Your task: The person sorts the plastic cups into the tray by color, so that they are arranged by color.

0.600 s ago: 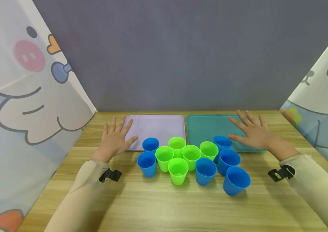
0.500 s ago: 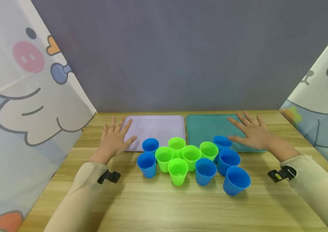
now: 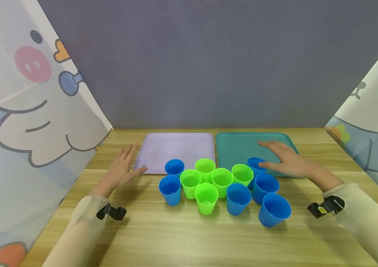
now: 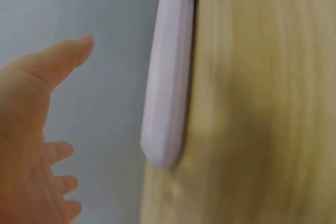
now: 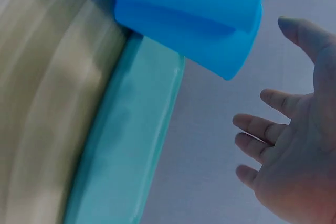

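Note:
My left hand (image 3: 119,172) is held with fingers extended, left of the lavender tray (image 3: 179,148), holding nothing. Two blue cups (image 3: 170,187) stand to its right. In the left wrist view the thumb points toward the tray's edge (image 4: 167,77). Over the teal tray (image 3: 239,144) hovers my right hand (image 3: 289,161), fingers spread and slightly bent, nothing in it. Its thumb overlaps the rearmost right blue cup (image 3: 254,163) in the head view. The right wrist view shows a gap between that hand (image 5: 294,135) and the blue cups (image 5: 184,3).
Several lime-green cups (image 3: 205,200) stand upright in a cluster at the middle of the wooden table (image 3: 189,237). Beside them are more blue cups, the nearest blue cup (image 3: 274,210) at the right front. A grey wall (image 3: 189,66) rises behind the trays.
My left hand has drawn back toward the lower left, off the lavender tray. My right hand has turned and its fingers have come closer together. The cups stay in place.

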`<state>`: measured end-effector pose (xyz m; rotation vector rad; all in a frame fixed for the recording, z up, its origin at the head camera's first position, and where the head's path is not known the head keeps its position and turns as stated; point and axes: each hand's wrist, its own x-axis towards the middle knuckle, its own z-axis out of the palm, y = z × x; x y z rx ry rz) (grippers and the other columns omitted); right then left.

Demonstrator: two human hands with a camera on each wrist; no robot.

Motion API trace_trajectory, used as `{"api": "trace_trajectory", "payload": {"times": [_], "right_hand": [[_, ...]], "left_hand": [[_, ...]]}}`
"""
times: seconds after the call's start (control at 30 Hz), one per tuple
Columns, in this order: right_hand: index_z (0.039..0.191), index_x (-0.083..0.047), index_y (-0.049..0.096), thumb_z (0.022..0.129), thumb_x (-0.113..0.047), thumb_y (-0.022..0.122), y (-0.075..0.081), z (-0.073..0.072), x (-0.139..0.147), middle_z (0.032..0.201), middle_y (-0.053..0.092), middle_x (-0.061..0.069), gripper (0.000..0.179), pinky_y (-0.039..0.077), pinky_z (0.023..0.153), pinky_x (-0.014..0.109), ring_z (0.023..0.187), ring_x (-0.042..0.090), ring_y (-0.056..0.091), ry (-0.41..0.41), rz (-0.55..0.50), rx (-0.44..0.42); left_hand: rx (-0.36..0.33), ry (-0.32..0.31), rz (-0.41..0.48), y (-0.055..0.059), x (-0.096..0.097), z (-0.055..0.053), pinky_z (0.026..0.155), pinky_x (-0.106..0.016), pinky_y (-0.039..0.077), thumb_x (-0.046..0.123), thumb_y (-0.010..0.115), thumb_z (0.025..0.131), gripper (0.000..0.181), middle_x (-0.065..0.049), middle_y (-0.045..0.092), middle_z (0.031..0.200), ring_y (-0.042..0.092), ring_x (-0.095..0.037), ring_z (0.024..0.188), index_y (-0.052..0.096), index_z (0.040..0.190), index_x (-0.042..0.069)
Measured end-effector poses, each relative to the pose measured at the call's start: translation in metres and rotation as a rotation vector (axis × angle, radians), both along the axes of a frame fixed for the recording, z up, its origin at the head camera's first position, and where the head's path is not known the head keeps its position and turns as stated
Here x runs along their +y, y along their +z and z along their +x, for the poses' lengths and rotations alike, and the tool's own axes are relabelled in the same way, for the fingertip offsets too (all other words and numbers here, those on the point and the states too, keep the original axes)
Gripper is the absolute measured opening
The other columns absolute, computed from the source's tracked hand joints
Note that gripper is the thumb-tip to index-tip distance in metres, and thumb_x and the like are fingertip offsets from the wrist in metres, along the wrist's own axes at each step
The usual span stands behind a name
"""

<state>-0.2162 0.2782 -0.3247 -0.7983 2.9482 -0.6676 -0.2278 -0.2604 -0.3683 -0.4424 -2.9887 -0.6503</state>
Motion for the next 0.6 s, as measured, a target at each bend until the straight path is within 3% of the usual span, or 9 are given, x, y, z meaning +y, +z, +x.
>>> {"api": "trace_trajectory", "payload": {"times": [0.13, 0.27, 0.43, 0.6], "right_hand": [[0.15, 0.006, 0.033, 0.094, -0.031, 0.068, -0.004, 0.0, -0.002, 0.14, 0.046, 0.029, 0.075, 0.036, 0.098, 0.071, 0.129, 0.048, 0.039, 0.027, -0.075, -0.054], [0.143, 0.006, 0.041, 0.093, -0.027, 0.07, -0.01, -0.001, -0.003, 0.126, 0.055, 0.023, 0.068, 0.045, 0.093, 0.063, 0.116, 0.039, 0.051, 0.027, -0.108, -0.074], [0.136, 0.006, 0.049, 0.091, -0.026, 0.072, -0.015, -0.003, -0.005, 0.115, 0.058, 0.012, 0.06, 0.049, 0.089, 0.054, 0.103, 0.028, 0.055, 0.03, -0.119, -0.112], [0.133, 0.007, 0.052, 0.091, -0.024, 0.071, -0.014, -0.004, -0.004, 0.116, 0.058, 0.012, 0.056, 0.05, 0.091, 0.052, 0.103, 0.027, 0.055, 0.031, -0.142, -0.154]], "left_hand": [[-0.05, 0.016, 0.143, -0.011, -0.007, -0.002, 0.111, -0.073, 0.01, 0.043, 0.076, 0.086, 0.12, -0.031, 0.002, 0.161, 0.003, -0.055, 0.144, -0.012, 0.158, 0.007], [-0.099, 0.006, 0.297, -0.022, -0.012, -0.004, 0.113, -0.07, 0.01, 0.031, 0.086, 0.078, 0.132, -0.033, 0.0, 0.16, 0.005, -0.054, 0.144, -0.018, 0.156, 0.007], [-0.187, 0.028, 0.438, -0.035, -0.017, -0.007, 0.113, -0.069, 0.014, 0.02, 0.087, 0.077, 0.134, -0.037, 0.006, 0.158, 0.009, -0.054, 0.144, -0.022, 0.156, 0.011], [-0.215, 0.008, 0.591, -0.047, -0.023, -0.021, 0.115, -0.063, 0.02, 0.008, 0.085, 0.079, 0.133, -0.039, 0.009, 0.156, 0.016, -0.055, 0.142, -0.023, 0.155, 0.009]]}}
